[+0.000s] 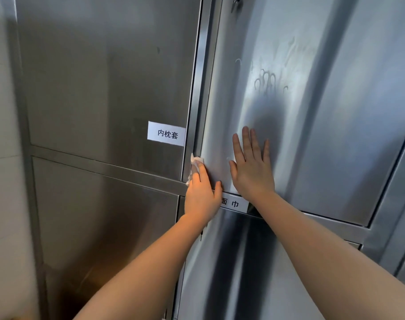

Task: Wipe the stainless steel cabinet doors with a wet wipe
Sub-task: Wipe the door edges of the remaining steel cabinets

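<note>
A tall stainless steel cabinet fills the head view. My left hand [202,194] presses a crumpled white wet wipe [194,163] against the left edge of the upper right door [312,112], near its lower corner. My right hand [252,167] lies flat on that same door with fingers spread, holding nothing. Damp streaks and finger marks show on the door above my right hand. The upper left door [104,77] and the lower left door [104,215] are darker and show no streaks.
A white label [167,134] is stuck at the lower right of the upper left door. A second label [232,203], partly covered by my left hand, sits below the right door. A pale tiled wall [0,158] borders the cabinet on the left.
</note>
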`<state>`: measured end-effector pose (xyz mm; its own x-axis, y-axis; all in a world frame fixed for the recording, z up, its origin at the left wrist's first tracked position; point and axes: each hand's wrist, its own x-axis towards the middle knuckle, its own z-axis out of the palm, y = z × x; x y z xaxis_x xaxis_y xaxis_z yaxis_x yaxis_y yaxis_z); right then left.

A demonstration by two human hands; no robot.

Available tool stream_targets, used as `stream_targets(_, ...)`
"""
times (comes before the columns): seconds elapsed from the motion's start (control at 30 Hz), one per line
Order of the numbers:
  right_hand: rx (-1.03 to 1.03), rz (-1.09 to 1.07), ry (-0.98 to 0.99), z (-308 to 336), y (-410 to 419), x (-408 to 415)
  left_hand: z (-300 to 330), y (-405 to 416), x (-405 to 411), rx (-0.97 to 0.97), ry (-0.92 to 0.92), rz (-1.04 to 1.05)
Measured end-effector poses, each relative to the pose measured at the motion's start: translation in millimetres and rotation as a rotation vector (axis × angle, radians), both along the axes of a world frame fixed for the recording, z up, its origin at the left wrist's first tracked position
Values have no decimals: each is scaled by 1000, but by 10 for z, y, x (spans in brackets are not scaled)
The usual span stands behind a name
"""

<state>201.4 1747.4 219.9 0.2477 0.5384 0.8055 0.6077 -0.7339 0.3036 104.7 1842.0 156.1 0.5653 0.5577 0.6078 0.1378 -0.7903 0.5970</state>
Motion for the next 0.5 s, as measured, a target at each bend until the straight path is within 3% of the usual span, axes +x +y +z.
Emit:
stream_targets(0.23,10,214,117,-355,-227,-153,133,165,-52,24,-38,195)
stream_targets(0.5,-33,220,233,-969,-276,-343,-120,244,-292,63,-355,27)
